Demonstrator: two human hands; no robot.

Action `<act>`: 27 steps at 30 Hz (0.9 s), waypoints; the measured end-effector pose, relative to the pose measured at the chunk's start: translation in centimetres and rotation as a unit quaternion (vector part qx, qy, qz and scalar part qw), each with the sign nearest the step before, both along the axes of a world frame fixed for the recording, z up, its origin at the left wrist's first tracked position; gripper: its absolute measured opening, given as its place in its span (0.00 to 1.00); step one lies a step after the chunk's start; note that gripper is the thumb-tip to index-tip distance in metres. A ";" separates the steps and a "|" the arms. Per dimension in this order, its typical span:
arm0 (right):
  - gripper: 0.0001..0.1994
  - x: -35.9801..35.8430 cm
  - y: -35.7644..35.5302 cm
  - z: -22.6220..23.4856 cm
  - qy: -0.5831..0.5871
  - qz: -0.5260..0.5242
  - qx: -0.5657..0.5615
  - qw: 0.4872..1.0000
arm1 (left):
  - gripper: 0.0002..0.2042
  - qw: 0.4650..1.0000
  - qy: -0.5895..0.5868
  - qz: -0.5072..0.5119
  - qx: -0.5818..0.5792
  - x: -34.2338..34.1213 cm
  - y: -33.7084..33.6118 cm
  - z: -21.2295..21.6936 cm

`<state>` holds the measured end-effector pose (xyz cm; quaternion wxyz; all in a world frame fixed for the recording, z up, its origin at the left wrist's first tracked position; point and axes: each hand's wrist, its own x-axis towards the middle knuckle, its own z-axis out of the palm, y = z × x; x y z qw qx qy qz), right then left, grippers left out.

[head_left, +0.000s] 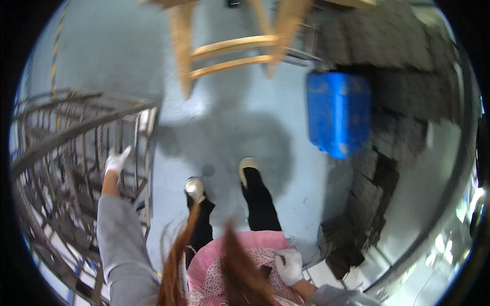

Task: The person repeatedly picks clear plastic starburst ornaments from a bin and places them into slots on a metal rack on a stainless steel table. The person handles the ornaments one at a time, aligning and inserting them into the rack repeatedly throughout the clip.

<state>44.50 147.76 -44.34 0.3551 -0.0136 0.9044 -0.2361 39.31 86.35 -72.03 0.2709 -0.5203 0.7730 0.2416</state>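
Observation:
My left hand point(117, 160), in a white glove, reaches out at the left beside a dark metal rack point(81, 125). Its thumb and a finger are spread apart, and nothing shows in it. My right hand point(289, 266), also white-gloved, is curled low against the front of my pink patterned apron point(263, 239). A small dark patch lies next to its fingers; what they hold, if anything, is hidden.
A wooden stool point(232, 48) stands ahead on the blue-grey floor point(224, 112). To the right are a blue plastic container point(339, 115) and stacks of rough grey-brown material point(403, 92). The rack's bars fill the left side. Strands of hair hang across the lower middle.

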 end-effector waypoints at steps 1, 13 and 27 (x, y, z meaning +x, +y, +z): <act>0.06 0.3 -0.3 -0.1 0.016 -0.007 -0.019 1.000 | 0.51 1.000 0.004 -0.023 0.013 -0.1 1.1 0.8; 0.15 -3.4 -1.5 8.5 -0.116 0.081 -0.050 0.989 | 0.35 0.876 0.137 -0.156 0.436 -4.8 32.7 34.2; 0.28 -39.7 38.4 29.3 0.428 -0.622 -0.037 0.655 | 0.41 0.784 0.416 -0.119 0.444 -12.6 40.7 59.1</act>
